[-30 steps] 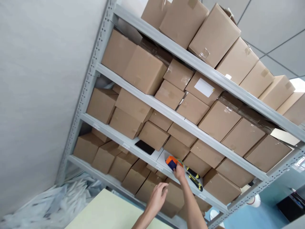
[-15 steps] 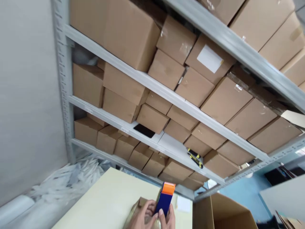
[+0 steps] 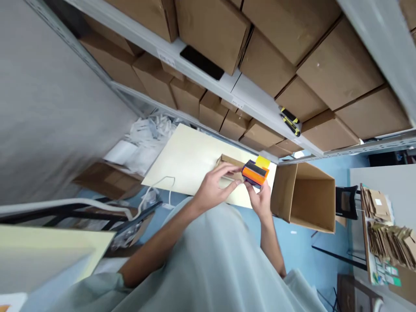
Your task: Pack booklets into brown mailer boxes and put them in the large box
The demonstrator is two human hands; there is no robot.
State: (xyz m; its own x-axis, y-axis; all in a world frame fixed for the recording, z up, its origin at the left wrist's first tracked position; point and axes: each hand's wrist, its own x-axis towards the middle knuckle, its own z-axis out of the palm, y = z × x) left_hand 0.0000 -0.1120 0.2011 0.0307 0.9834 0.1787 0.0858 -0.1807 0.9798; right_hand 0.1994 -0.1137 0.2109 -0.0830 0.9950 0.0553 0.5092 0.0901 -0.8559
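Observation:
Both of my hands hold a small orange and dark blue box (image 3: pixel 255 173) above the pale table (image 3: pixel 188 158). My left hand (image 3: pixel 217 184) touches its left side with thumb and fingertips. From the right and below, my right hand (image 3: pixel 261 197) grips it. Just behind the box, a yellow piece (image 3: pixel 262 162) shows. A brown cardboard box (image 3: pixel 227 161) sits on the table behind my left hand, partly hidden by it.
Shelves of cardboard boxes (image 3: pixel 269 60) rise ahead, with yellow-black cutters (image 3: pixel 290 121) and a black flat object (image 3: pixel 202 62) on one shelf. An open carton (image 3: pixel 312 197) stands right of the table. White wrapping (image 3: pixel 151 134) lies at the left.
The view has tipped down, bringing my arms and clothing into sight. The orange and blue box has turned from upright to lying across my fingers, its orange end now toward me.

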